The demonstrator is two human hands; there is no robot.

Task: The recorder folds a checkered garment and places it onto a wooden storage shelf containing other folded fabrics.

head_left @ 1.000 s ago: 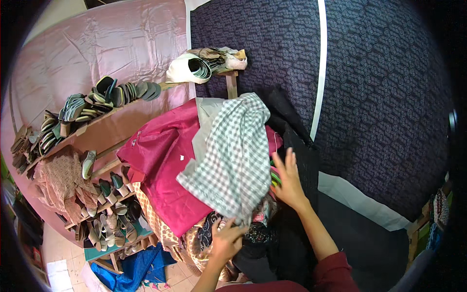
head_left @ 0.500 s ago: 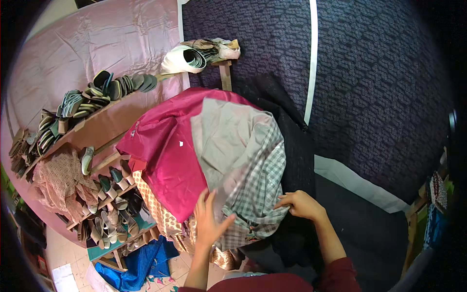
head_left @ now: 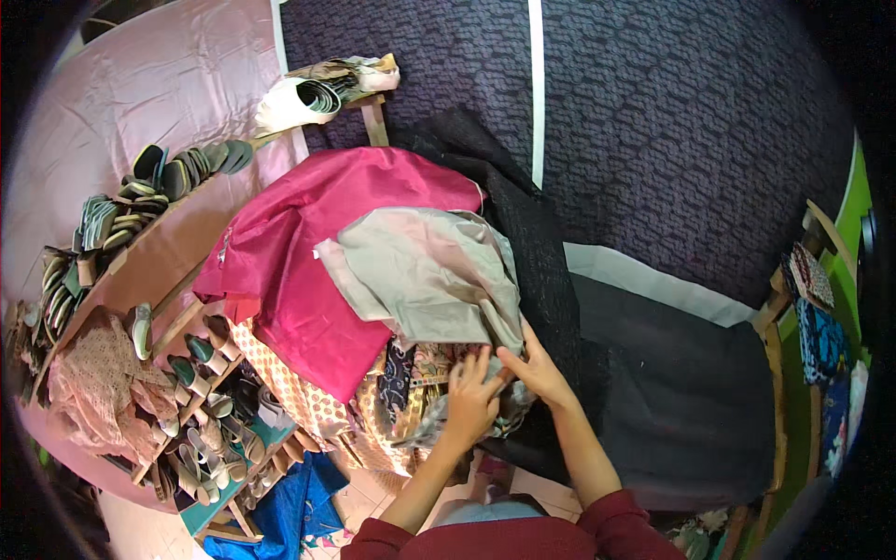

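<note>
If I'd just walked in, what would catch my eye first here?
Probably the bright magenta garment spread over the heap of clothes in the middle, with a beige cloth on top. Below it, the left hand and right hand dig into patterned fabrics. Rows of sandals fill the left-hand shelves.

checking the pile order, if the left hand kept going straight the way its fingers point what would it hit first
Probably the pale grey-beige crumpled cloth just beyond the left hand, which lies on patterned fabrics; depth is unclear.

Both hands, left hand [head_left: 471, 397] and right hand [head_left: 532, 369], on patterned cloth [head_left: 420, 392] under beige garment [head_left: 425, 271]; magenta garment [head_left: 308, 252] left, shoe rack [head_left: 177, 373] far left.
</note>
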